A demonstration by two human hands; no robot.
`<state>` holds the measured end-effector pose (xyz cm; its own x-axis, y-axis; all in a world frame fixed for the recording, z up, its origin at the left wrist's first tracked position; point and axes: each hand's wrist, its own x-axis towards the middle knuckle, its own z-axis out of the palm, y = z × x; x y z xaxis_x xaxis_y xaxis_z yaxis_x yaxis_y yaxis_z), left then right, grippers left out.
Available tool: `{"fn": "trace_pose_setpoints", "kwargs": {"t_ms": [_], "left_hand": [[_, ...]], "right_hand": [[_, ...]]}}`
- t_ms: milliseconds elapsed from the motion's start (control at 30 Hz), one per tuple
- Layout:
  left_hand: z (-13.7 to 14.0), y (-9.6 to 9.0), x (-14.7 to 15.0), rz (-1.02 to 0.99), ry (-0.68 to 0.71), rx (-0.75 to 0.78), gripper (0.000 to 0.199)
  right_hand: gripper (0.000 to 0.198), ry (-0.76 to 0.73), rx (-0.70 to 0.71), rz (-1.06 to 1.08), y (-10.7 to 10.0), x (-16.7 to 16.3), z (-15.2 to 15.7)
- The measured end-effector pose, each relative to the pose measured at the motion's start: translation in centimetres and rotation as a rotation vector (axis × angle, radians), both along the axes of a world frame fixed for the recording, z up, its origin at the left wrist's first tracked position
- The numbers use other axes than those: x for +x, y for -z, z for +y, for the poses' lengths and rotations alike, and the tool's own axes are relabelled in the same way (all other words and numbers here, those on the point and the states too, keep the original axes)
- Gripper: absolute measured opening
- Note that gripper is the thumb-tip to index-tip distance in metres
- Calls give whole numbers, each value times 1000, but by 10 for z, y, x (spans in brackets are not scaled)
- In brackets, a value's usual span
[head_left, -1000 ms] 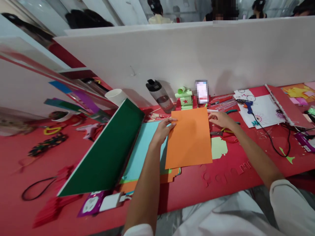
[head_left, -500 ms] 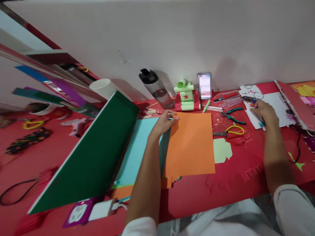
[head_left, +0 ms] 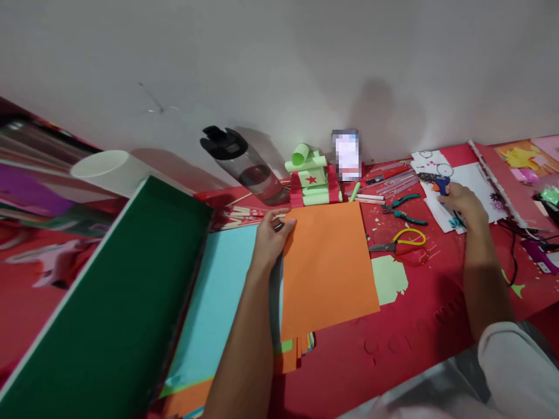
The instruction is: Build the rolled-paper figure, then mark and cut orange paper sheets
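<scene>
Orange sheet [head_left: 329,267] overlaps cyan paper [head_left: 225,267] on table [head_left: 325,372]; left hand [head_left: 271,235] pinches its upper-left edge, likely steadying it. Right hand [head_left: 466,205]: fingers wrapped round glue gun [head_left: 442,184] handle, likely for control.

At lower right, a plain whitish short sleeve [head_left: 513,369] with a rounded hem; along the bottom edge, creased pale cloth [head_left: 437,389].

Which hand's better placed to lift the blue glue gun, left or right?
Right, I'd judge. The right hand is at the blue glue gun's handle; the left hand is farther off, holding the orange sheet near its upper left corner.
</scene>
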<state>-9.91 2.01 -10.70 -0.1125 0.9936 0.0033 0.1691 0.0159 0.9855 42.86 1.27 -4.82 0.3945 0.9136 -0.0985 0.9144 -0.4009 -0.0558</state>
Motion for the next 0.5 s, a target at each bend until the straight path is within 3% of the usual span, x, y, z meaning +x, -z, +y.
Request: {"fn": "trace_pose_setpoints", "kwargs": {"t_ms": [500], "left_hand": [[-7,-3,-4,-64,-46,-41,50]], "right_hand": [[27,17,16,-55,-6,-11,-6]]}}
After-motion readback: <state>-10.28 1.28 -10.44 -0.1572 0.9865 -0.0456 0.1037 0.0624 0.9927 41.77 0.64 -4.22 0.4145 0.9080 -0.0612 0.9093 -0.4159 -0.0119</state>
